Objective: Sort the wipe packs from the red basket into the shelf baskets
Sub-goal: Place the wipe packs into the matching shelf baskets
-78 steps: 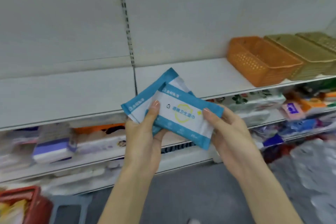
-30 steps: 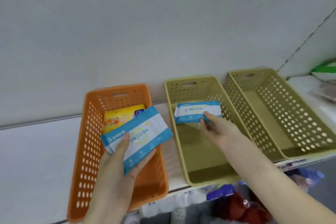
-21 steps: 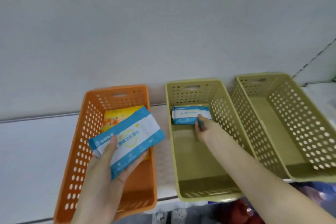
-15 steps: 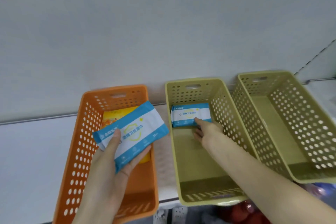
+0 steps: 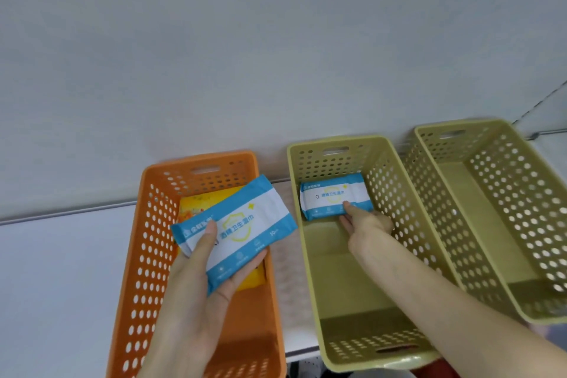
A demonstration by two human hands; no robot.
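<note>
On shelf, three baskets, two blue packs: left grip clasps one, right grip's straight fingers touch other.

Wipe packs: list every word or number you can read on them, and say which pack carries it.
"酒精卫生湿巾": held pack, in the left hand.
"10", then an unreadable mark: same pack, right end.
"酒精卫生湿巾": second pack, lying in the middle basket.
Unreadable: both packs' corner brand lines and small print; the yellow pack's print.
No text: orange basket, middle basket.
</note>
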